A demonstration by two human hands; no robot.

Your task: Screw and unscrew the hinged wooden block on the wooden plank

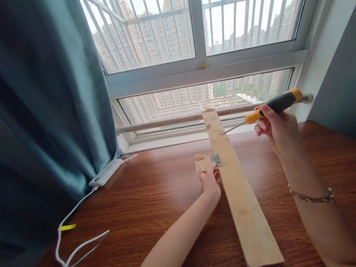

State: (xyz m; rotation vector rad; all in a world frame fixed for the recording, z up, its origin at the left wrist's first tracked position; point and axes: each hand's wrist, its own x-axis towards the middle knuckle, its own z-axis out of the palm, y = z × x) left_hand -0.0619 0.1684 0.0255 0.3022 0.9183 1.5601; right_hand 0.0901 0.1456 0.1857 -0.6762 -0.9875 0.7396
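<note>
My right hand [275, 127] is closed round a screwdriver [276, 104] with a black and yellow handle. Its thin shaft points left, and the tip appears over the far part of a long pale wooden board [245, 194]. My left hand [210, 180] grips a small wooden piece [203, 162] beside the board's left edge, with the fingers partly hidden. A metal hinge [216, 160] lies across the joint between the small piece and the board, and a left fingertip touches it.
The board lies lengthwise on a brown wooden table [157, 172], its far end near the window rail [163, 122]. At left are a white power strip [106, 173], a white cable [81, 246], a yellow strip [68, 227] and a dark blue curtain [39, 82].
</note>
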